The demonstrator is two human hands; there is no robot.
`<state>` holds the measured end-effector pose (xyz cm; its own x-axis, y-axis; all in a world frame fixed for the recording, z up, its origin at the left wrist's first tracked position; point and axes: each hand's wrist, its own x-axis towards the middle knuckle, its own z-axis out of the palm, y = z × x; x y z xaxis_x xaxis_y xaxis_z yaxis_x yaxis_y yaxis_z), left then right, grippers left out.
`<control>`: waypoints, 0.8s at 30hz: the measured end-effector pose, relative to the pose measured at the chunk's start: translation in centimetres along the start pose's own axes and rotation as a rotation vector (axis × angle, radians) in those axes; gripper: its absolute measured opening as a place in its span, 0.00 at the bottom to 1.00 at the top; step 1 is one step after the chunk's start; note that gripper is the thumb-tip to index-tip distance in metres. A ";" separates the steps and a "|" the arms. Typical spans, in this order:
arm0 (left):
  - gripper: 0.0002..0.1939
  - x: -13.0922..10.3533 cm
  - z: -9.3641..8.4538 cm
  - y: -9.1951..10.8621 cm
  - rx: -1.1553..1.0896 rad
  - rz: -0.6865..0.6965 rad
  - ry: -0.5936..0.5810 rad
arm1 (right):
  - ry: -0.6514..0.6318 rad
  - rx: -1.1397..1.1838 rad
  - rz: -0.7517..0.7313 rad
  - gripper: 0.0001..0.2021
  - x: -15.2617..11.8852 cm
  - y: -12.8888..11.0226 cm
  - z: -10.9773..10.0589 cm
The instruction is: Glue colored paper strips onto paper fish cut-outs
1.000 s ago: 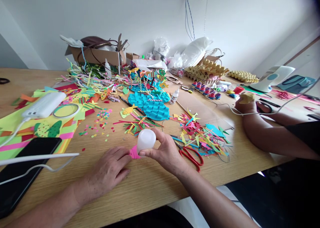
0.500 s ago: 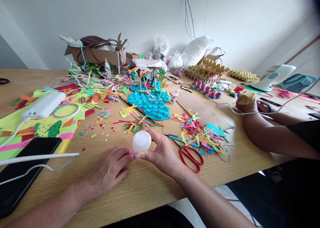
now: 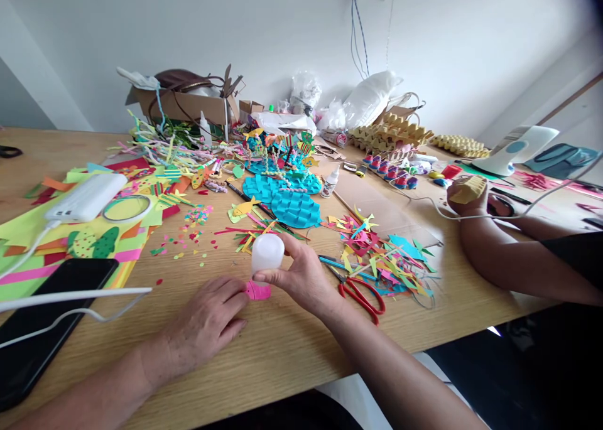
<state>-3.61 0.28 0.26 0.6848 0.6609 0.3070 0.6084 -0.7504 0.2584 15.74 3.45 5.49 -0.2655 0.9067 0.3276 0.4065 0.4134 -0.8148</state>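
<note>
A small pink paper piece (image 3: 260, 291) lies flat on the wooden table. The fingertips of my left hand (image 3: 210, 317) press on its left end, the fingers close together. Just above the piece, my right hand (image 3: 301, 276) grips a white translucent bottle (image 3: 267, 254) between thumb and fingers, its base turned up towards me; its nozzle is hidden. Red-handled scissors (image 3: 362, 297) rest to the right of my right hand. Behind the bottle lie thin coloured paper strips (image 3: 249, 229) and a blue scaly paper shape (image 3: 295, 208).
Paper scraps (image 3: 386, 263) spread at the right. A black phone (image 3: 51, 317), a white power bank (image 3: 87, 196) and a white cable occupy the left. Another person's hand (image 3: 467, 193) holds a yellowish piece at the far right. A second glue bottle (image 3: 330, 182) stands centrally.
My right hand has lifted the bottle slightly up and away, so more of the pink piece shows. My left hand has stayed in place.
</note>
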 end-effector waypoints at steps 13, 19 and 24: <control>0.16 0.1 -0.1 0.1 -0.008 -0.018 -0.031 | -0.009 0.012 0.006 0.18 -0.3 -0.2 -0.8; 0.17 0.1 -0.1 0.0 -0.015 0.001 -0.014 | -0.047 0.012 -0.005 0.18 -0.7 -0.6 -0.8; 0.15 0.1 -0.1 0.0 0.002 -0.006 -0.030 | -0.012 0.015 0.016 0.19 -0.4 -0.2 -0.6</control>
<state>-3.55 0.33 0.35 0.6926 0.6655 0.2783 0.6135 -0.7464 0.2579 16.27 3.09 5.82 -0.2696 0.9120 0.3090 0.3978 0.3978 -0.8268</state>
